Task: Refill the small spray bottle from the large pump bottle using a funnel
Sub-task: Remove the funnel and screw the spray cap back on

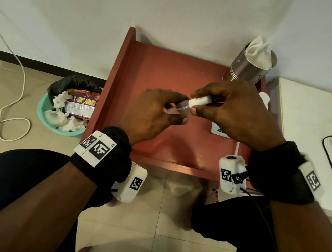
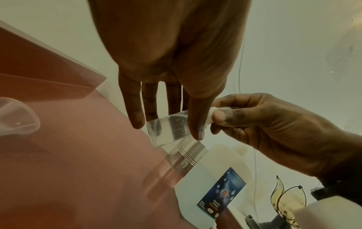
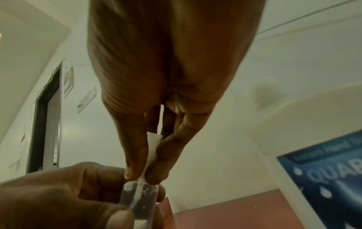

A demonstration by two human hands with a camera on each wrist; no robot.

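Observation:
The small clear spray bottle (image 1: 173, 108) lies tilted above the red table (image 1: 166, 69), with liquid inside it (image 2: 168, 130). My left hand (image 1: 179, 115) pinches its body between thumb and fingers. My right hand (image 1: 195, 101) grips the white spray head (image 1: 202, 101) at the bottle's neck; its dip tube reaches down into the bottle (image 3: 139, 196). The large white pump bottle (image 2: 211, 178) with a blue label stands at the right, mostly hidden behind my right hand in the head view. A clear funnel (image 2: 17, 119) lies on the table, seen only in the left wrist view.
A steel canister (image 1: 250, 67) holding tissue stands at the table's back right corner. Left of the table on the floor sits a green bin (image 1: 41, 113) full of rubbish, with a white cord (image 1: 13, 92) beside it. A white surface (image 1: 312, 118) adjoins the table's right side.

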